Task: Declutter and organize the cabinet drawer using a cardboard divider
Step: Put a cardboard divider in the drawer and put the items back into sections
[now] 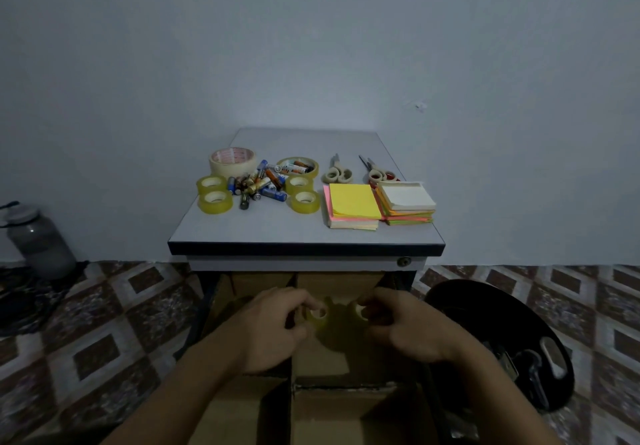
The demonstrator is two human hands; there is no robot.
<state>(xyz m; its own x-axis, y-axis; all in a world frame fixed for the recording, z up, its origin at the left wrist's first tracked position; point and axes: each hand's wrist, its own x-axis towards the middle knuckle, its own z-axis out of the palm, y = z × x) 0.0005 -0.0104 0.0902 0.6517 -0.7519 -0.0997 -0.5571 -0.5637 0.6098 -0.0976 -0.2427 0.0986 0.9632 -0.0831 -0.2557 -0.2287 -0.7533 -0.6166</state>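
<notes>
Hands low over the open drawer [204,302], which is pulled out beneath the cabinet's surface [277,229]. Left hand [273,326] pinches a yellowish tape roll [320,320] between thumb and curled fingers. Right hand [405,326] pinches a second roll [360,313] the same way. Both rolls sit close together above the middle compartment of the cardboard divider [343,391], just right of its long centre wall. Light is dim here, so I cannot tell whether either roll touches the drawer floor.

Handling, as a judgement: the rolls look light and rigid, with a slick outer face. The surest hold is across the rim with a fingertip in the core. The cardboard walls probably flex if knocked, so the rolls are best set straight down.

On the surface:
- four more clear rolls [214,200]
- a wide masking tape roll [232,162]
- a heap of batteries [258,184], which are small, smooth and likely to roll, so best scooped in handfuls
- two pairs of scissors [337,174], best taken by the handles
- two stacks of sticky notes [353,202], best gripped by the edges so the sheets stay square
</notes>
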